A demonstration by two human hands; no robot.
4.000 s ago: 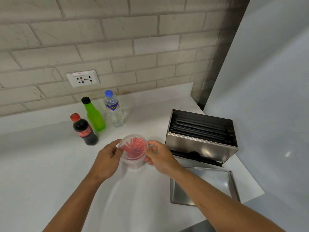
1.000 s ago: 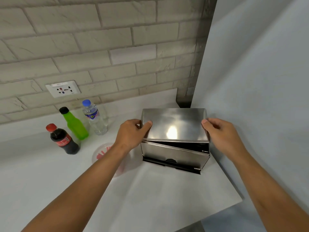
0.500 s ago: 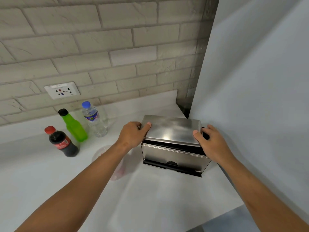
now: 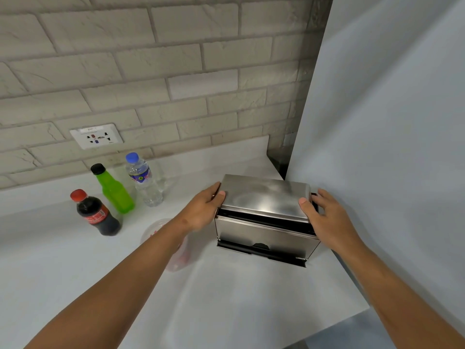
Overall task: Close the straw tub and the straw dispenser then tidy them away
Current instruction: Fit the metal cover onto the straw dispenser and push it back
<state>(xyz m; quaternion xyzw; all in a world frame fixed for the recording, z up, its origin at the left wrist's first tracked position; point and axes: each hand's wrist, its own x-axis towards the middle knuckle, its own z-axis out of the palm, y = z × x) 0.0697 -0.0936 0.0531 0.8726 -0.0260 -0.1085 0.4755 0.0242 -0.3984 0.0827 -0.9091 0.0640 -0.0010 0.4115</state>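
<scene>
While both forearms reach over the white counter, the clear straw tub with red straws sits half hidden under the left forearm. Beyond it, the left hand and right hand grip the ends of the steel lid on the straw dispenser. Farther left stand a cola bottle, green bottle and water bottle below a wall socket

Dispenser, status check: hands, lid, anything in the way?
Left hand and right hand grip the lid ends. Lid on the straw dispenser, dark gap along its front edge. Straw tub beside it, under left forearm. Three bottles back left, clear of it.
</scene>
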